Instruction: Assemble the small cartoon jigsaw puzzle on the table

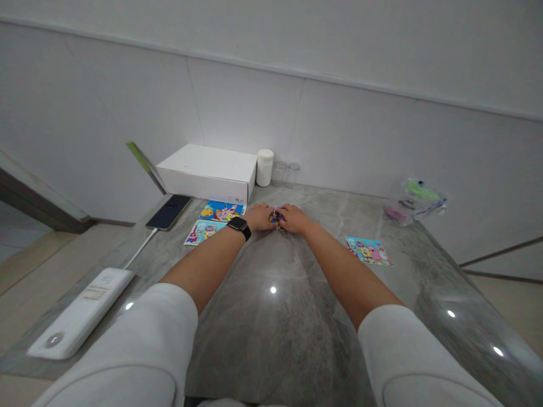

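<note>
My left hand (259,217), with a black watch on its wrist, and my right hand (293,219) meet on the grey table. Their curled fingers close from both sides round a small multicoloured clump (277,219). Blue, yellow and white show on it, but the fingers cover much of it, and I cannot make out whether it is one thing or several loose pieces. Left of my left hand lie two cartoon picture cards, a blue one (221,211) at the back and a lighter one (204,232) before it. Another cartoon card (369,251) lies farther off to the right.
A white box (207,170), a white bottle (264,168) and clear glasses (287,173) stand against the wall. A phone (169,212) is cabled to a white power bank (82,314) on the left. A clear plastic bag (416,202) lies at the back right edge.
</note>
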`<state>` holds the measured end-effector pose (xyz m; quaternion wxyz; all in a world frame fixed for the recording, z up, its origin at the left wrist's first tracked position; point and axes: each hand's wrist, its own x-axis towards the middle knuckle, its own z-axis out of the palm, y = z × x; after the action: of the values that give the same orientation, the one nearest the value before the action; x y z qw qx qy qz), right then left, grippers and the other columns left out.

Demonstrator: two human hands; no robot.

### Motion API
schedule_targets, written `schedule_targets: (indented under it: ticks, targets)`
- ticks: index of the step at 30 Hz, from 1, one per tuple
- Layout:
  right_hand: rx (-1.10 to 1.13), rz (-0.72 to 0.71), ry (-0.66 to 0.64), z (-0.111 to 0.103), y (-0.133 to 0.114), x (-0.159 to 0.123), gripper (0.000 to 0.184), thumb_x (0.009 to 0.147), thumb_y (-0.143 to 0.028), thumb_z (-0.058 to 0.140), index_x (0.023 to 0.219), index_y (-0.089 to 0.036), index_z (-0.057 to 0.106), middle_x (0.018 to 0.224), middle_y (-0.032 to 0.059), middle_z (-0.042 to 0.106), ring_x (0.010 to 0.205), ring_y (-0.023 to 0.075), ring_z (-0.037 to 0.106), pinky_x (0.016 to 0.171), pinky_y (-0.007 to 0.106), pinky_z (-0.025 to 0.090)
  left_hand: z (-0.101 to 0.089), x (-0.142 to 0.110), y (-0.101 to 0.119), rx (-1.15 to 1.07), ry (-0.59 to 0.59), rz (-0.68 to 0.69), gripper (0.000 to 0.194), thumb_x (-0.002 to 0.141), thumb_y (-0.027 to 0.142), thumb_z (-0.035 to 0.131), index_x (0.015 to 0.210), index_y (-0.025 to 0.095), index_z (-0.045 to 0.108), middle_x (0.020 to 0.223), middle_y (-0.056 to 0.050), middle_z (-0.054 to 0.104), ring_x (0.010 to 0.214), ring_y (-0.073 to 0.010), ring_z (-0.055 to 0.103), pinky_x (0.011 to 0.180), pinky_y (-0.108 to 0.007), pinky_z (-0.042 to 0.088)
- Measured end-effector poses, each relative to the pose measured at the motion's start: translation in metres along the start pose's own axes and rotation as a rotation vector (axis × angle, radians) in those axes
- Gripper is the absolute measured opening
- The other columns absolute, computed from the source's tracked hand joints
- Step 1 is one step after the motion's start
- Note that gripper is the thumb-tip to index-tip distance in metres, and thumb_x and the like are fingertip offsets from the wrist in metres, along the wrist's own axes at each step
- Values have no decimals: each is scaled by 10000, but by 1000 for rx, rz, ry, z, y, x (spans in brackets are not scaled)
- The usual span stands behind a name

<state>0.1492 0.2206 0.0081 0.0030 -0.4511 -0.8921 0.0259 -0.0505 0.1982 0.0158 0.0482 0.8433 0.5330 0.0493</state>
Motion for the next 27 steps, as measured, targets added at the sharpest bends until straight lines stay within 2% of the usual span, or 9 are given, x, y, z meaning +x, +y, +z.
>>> schedule_targets:
  ticks: [4,10,14,18,23,27]
  targets:
    - [20,-47,20,3,8,-30,513,990,-274,601,1499,-213,618,1469,178,613,1329,295,574,1160,444,418,5,-6,19,7,-34,42,524,898,531,713,1359,282,697,1357,-110,687,1245,-319,643,1082,-436,505]
    - [56,-111,114,12,10,-111,493,1005,-229,548,1487,-170,633,1466,180,626,1340,289,571,1174,451,428,14,-60,56,17,22,122,453,980,431,622,1395,257,670,1453,-128,629,1279,-329,607,1093,-468,491]
    - [34,-92,111,11,6,-149,480,1046,-264,506,1503,-184,630,1449,159,639,1310,293,583,1161,442,445,16,-88,67,4,36,112,472,993,453,616,1441,305,640,1461,-106,627,1271,-333,601,1079,-482,488]
    - [20,-24,76,7,6,-159,477,1062,-325,518,1517,-227,621,1487,141,623,1335,296,571,1153,439,448,10,-92,68,17,38,62,431,1011,480,604,1397,308,683,1446,-113,631,1272,-336,590,1074,-491,478]
    - [31,65,111,-1,5,-150,461,1056,-368,560,1487,-226,641,1520,159,599,1355,320,553,1141,468,443,3,-82,71,23,77,22,282,1021,383,595,1226,318,778,1392,-90,659,1231,-312,596,1055,-482,478]
    - [93,19,172,-6,-10,-141,393,1024,-388,644,1382,-243,716,1473,137,629,1335,309,558,1147,460,425,3,-76,71,-12,120,-2,255,1015,356,589,1118,311,818,1316,-70,702,1181,-287,620,1047,-460,491]
